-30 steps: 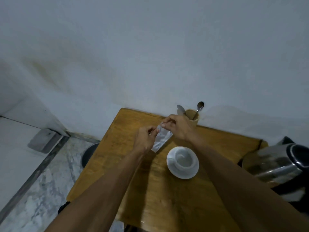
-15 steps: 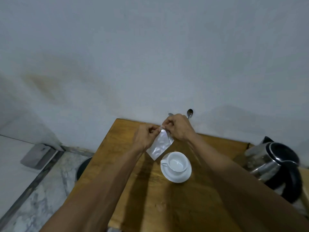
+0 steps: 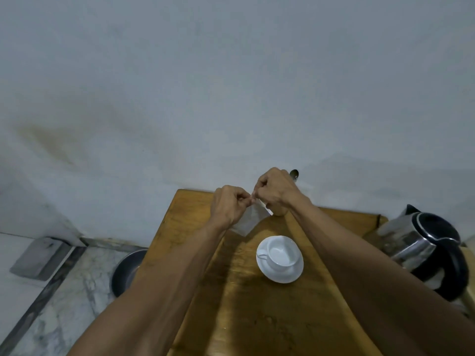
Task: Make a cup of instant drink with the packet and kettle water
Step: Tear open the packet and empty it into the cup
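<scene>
Both hands raised above the far end of the wooden table (image 3: 270, 317), near the wall (image 3: 231, 86); left hand (image 3: 227, 206) and right hand (image 3: 276, 192) pinched shut on the top edge of the silvery-white packet (image 3: 248, 222), fingertips meeting at the middle; packet hanging down between the hands, lower corner just above the tabletop, mostly hidden behind the left wrist; torn or intact at the top: cannot tell. White cup (image 3: 279, 254) upright on white saucer (image 3: 285, 274), handle to the left, inside looks bare; sits near the packet, on the near side of it, between the forearms. Steel electric kettle (image 3: 421, 242) with black lid and handle at the right table edge, well apart from the cup. Spoon bowl (image 3: 294, 173) poking up behind the right hand; tan holder (image 3: 280, 211) partly visible under that hand. Dark round pan (image 3: 126, 271) on the marble floor (image 3: 64, 304), left of the table.
</scene>
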